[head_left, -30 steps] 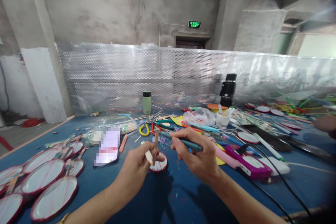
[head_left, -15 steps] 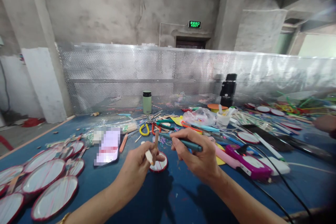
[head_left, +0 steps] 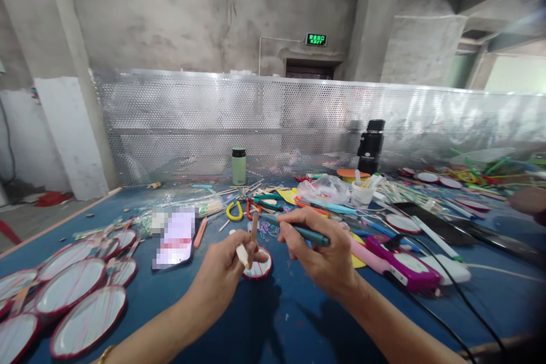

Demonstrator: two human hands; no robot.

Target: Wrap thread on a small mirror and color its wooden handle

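My left hand (head_left: 232, 261) is closed around a flat brown wooden stick (head_left: 254, 228) that points up, and a cream-coloured stick (head_left: 243, 256) pokes out between its fingers. Just behind those fingers shows a small red-rimmed round disc (head_left: 262, 266), partly covered by the hand; whether it is held or lies on the table I cannot tell. My right hand (head_left: 315, 244) grips a dark teal pen-like tool (head_left: 313, 236) in a writing hold. The tool's front end is close to the wooden stick; contact is not clear.
Red-rimmed discs (head_left: 70, 284) cover the left of the blue table (head_left: 239, 335), beside a phone (head_left: 177, 239). Pliers (head_left: 234, 211) and thin sticks lie ahead. On the right are a purple device (head_left: 405, 264) with cables, a black bottle (head_left: 370, 148) and another person's blurred hand (head_left: 528, 201).
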